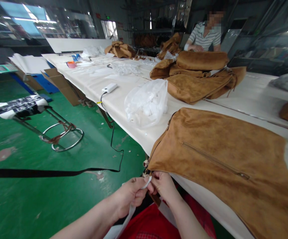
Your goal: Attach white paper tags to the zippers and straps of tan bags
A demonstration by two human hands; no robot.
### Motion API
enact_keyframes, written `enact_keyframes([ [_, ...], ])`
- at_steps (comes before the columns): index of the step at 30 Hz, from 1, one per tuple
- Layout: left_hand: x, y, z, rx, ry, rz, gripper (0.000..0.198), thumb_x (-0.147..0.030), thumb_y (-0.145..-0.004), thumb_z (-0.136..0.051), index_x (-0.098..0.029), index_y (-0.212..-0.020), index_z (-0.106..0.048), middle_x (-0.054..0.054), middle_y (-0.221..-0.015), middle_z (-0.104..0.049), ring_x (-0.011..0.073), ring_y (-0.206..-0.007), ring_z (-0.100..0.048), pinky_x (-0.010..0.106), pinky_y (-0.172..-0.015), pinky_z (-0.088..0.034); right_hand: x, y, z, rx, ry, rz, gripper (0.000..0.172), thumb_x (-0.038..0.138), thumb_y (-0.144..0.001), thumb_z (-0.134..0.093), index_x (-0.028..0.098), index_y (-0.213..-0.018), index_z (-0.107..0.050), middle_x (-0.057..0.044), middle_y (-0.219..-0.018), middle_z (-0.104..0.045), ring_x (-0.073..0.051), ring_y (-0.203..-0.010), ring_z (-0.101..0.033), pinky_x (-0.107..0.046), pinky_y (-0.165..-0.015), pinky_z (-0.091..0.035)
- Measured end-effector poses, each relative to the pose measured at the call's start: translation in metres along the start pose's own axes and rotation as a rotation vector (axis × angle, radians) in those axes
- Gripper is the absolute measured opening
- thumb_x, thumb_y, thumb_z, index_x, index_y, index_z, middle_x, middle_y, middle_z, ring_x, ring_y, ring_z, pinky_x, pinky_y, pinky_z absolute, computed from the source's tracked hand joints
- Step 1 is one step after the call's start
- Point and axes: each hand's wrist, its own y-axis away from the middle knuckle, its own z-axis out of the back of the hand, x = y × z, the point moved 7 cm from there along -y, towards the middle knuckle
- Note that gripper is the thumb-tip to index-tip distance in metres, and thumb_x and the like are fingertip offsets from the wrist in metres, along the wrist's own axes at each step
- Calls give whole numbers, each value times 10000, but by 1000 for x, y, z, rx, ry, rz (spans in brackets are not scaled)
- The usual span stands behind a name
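A large tan-brown bag (218, 142) with a slanted front zipper lies flat on the white-covered table, its near-left corner at the edge. At that corner, my left hand (134, 194) is closed round a white strip (127, 219), which curves up over the thumb and trails down towards my lap. Fingertips meeting it, my right hand (163, 186) is closed in a pinch just below the bag's corner. What sits between the right fingers is hidden. Small metal fittings (146, 170) show at the end of the bag's zipper, beside both hands.
A clear plastic bag (146, 103) of white pieces sits beyond the bag, near stacked brown bags (198, 78). A white power bank (109, 88) has a black cable (112, 132) running off the table (89, 79). A stool (22, 106) stands left; a person (204, 36) works across the table.
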Motion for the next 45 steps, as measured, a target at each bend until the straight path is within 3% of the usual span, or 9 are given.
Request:
enact_keyframes([
  [6,-37,13,-2,-297,-1189,-501,383,-354,-966,-338,-174,-771,-614,58,-717,-628,171,-684,-574,281,-649,-400,2,18,14,-78,25,-46,386,549,-794,-586,171,-721,-621,12,-580,-614,-89,-418,-541,-178,-394,-362],
  [12,-18,9,-14,-266,-1874,-381,246,-103,-900,-391,-142,-1011,-606,120,-865,-664,253,-758,-646,350,-672,-484,19,29,15,-126,118,-99,689,747,-841,-338,162,-611,-621,-51,-486,-610,-140,-375,-569,-217,-360,-381],
  [16,-13,5,-19,-256,-1937,-310,304,-63,-888,-395,-127,-1136,-559,138,-937,-662,274,-834,-660,380,-706,-507,20,28,15,-200,229,-27,516,633,-808,-546,194,-540,-583,-25,-458,-588,-138,-362,-540,-232,-370,-369],
  [21,-17,8,-11,-267,-1635,-345,295,-85,-904,-362,-147,-1121,-551,123,-1011,-661,253,-899,-643,372,-787,-476,5,31,16,-195,108,-20,288,446,-770,-632,191,-637,-610,5,-512,-602,-118,-390,-527,-222,-396,-382],
  [25,-21,8,11,-344,-942,-359,209,-240,-935,-411,-166,-844,-584,47,-794,-621,168,-752,-577,277,-724,-415,-8,34,9,-159,-43,-58,353,517,-760,-607,167,-720,-622,2,-564,-616,-104,-423,-546,-196,-403,-380],
  [29,-6,-3,19,-205,-314,-142,292,-451,-815,-562,-181,-718,-507,-79,-542,-389,69,-449,-302,203,-456,-248,-16,30,-1,-145,-178,-71,506,652,-701,-622,152,-771,-640,7,-587,-611,-87,-438,-536,-178,-405,-366],
  [32,-1,-4,13,-69,-206,-15,334,-519,-749,-560,-206,-728,-446,-133,-484,-216,50,-386,-104,193,-386,-111,-16,25,-5,-158,-253,-54,581,717,-645,-644,148,-761,-659,14,-582,-606,-77,-438,-521,-175,-408,-350],
  [39,27,-2,-6,284,376,309,263,-245,-728,-687,-191,-698,-431,-143,-455,-191,17,-365,-3,124,-312,-102,-19,22,-7,-181,-452,-106,548,681,-529,-755,151,-622,-654,43,-446,-534,-76,-395,-444,-195,-415,-309],
  [45,31,-3,-12,212,170,264,240,-366,-791,-648,-175,-694,-541,-101,-435,-337,27,-316,-225,129,-319,-236,-8,25,-16,-54,-721,-86,480,538,-543,-773,104,-746,-738,-14,-564,-612,-105,-520,-525,-210,-509,-355],
])
